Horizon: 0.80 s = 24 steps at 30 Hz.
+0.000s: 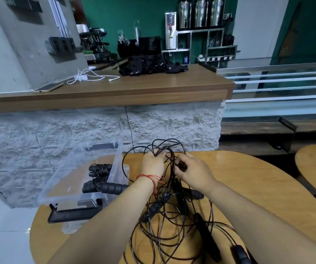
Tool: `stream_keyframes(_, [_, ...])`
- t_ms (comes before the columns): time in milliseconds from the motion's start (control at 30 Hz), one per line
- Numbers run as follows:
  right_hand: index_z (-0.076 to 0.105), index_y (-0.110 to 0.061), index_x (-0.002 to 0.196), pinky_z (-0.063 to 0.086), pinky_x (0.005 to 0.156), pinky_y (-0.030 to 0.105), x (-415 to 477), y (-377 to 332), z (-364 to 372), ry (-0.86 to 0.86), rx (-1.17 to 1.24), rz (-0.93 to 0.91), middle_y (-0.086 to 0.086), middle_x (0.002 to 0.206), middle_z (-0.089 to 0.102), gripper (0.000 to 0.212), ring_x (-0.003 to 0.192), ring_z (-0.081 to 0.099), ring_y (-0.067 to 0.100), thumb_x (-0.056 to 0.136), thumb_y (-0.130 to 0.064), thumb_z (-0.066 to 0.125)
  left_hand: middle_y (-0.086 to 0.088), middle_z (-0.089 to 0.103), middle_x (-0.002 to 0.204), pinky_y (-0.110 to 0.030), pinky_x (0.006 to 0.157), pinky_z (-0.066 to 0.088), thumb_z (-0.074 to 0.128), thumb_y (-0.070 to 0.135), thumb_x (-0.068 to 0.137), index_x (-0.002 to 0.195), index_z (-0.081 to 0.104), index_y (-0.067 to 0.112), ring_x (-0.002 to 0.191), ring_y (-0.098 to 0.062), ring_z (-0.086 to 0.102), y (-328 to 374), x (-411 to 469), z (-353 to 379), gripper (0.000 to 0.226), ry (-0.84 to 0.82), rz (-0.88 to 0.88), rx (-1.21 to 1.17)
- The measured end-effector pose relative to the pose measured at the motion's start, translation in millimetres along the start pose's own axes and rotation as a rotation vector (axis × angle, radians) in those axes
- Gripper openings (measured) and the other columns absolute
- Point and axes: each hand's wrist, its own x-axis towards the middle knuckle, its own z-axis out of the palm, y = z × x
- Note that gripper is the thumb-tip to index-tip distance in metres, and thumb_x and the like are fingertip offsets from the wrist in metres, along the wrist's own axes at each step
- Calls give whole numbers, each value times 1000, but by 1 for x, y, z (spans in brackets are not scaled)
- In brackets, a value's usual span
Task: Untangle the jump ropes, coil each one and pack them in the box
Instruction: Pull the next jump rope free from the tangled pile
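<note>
Currently, thin black tangled cords (174,221) are pinched by left hand (152,163) and right hand (193,170); far loops are best eased apart, never tugged.

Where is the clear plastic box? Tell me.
In the head view, the clear plastic box sits at the left edge of the wooden table, just left of the left hand, with coiled jump ropes inside.

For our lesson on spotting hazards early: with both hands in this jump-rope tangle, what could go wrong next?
The left hand and right hand pinch cords of the tangle; pulling them apart may tighten knots. A black handle lies well toward the near side of the table; a tug might drag it off.
</note>
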Motion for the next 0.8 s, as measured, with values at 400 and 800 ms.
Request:
stream_keyframes(400, [57, -30, 127, 51, 73, 35, 4, 11, 6, -112, -144, 91, -6, 124, 65, 36, 108, 65, 26, 95, -41, 67, 4, 64, 68, -24, 53, 36, 60, 24, 104, 83, 71, 14, 63, -17, 54, 11, -4, -13, 25, -65, 124, 211])
stream_keyframes(800, [35, -39, 160, 40, 118, 47, 12, 14, 9, -423, -174, 290, 2, 170, 27, 71, 149, 39, 34, 97, -61, 57, -1, 72, 77, -29, 59, 32, 53, 26, 109, 77, 65, 21, 42, -6, 38, 98, -3, -41, 34, -93, 250, -173])
